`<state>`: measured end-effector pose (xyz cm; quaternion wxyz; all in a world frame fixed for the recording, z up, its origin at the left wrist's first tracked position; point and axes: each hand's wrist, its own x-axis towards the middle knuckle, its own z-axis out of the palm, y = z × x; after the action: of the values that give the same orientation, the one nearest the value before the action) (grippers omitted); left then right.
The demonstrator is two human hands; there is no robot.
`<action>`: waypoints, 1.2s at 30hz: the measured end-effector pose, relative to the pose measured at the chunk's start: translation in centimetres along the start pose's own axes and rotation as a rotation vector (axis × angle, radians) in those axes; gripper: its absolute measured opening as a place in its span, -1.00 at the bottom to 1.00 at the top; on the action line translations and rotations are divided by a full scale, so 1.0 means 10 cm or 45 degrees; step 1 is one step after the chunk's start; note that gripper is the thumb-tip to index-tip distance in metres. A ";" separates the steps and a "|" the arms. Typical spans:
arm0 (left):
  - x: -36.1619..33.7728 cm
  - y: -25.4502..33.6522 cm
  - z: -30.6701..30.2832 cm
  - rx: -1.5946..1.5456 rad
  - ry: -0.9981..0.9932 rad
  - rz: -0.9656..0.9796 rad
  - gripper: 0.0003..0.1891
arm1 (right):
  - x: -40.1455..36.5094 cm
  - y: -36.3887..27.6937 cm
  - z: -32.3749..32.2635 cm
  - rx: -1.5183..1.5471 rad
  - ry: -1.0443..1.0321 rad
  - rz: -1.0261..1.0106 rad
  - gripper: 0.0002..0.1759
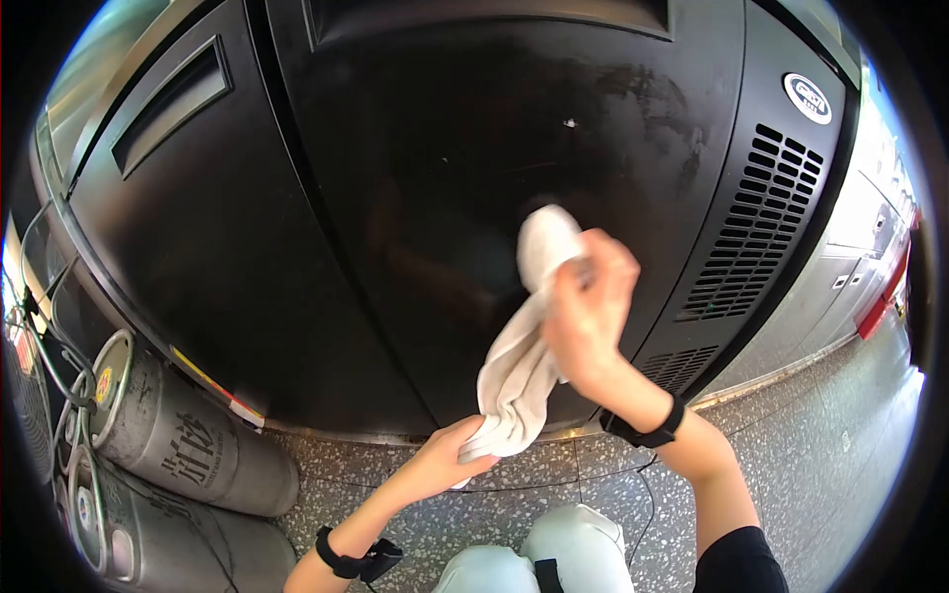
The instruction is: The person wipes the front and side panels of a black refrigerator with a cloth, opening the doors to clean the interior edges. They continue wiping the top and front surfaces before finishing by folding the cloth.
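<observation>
A white cloth (519,381) hangs twisted between my two hands in front of a black cabinet door (445,198). My left hand (445,460) is closed around its lower end, low by the cabinet's bottom edge. Higher up and to the right, my right hand (591,311) grips the upper part, fingers curled and somewhat blurred. A bunched end of the cloth sticks up beyond the right fingers, close to the door; whether it touches the door I cannot tell. Pale smudges and a small white spot (569,124) mark the door's upper part.
Metal kegs (213,440) with cables lie at the lower left. A second black door (188,237) with a recessed handle is on the left. A vent grille (756,222) and an oval badge (808,98) are at the right. Speckled floor (791,484) runs below, under my knees.
</observation>
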<state>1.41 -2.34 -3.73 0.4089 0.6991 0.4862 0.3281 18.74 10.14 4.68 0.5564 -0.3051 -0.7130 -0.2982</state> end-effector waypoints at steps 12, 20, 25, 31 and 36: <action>0.04 0.75 -0.47 -0.144 0.010 -0.065 -0.63 | 0.76 -0.23 0.19 -0.010 0.112 -0.370 -0.83; 0.04 0.61 -0.40 -0.146 0.013 -0.199 -0.65 | 0.61 -0.09 0.01 0.124 0.024 -0.038 -0.67; 0.24 0.67 -0.38 -0.214 -0.079 -0.044 -0.62 | 0.78 0.32 -0.19 -0.223 0.239 0.078 -0.58; 0.36 0.53 -0.32 -0.249 -0.084 0.021 -0.61 | 0.90 -0.11 0.13 -0.173 0.264 -0.160 -0.75; 0.26 0.16 -0.16 -0.166 0.012 0.012 -0.57 | 0.23 -0.49 0.44 0.138 -0.057 -0.528 -0.78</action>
<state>1.52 0.26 -1.45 0.4497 0.6717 0.4623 0.3645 11.81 10.65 5.65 0.4828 -0.1282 -0.7876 -0.3607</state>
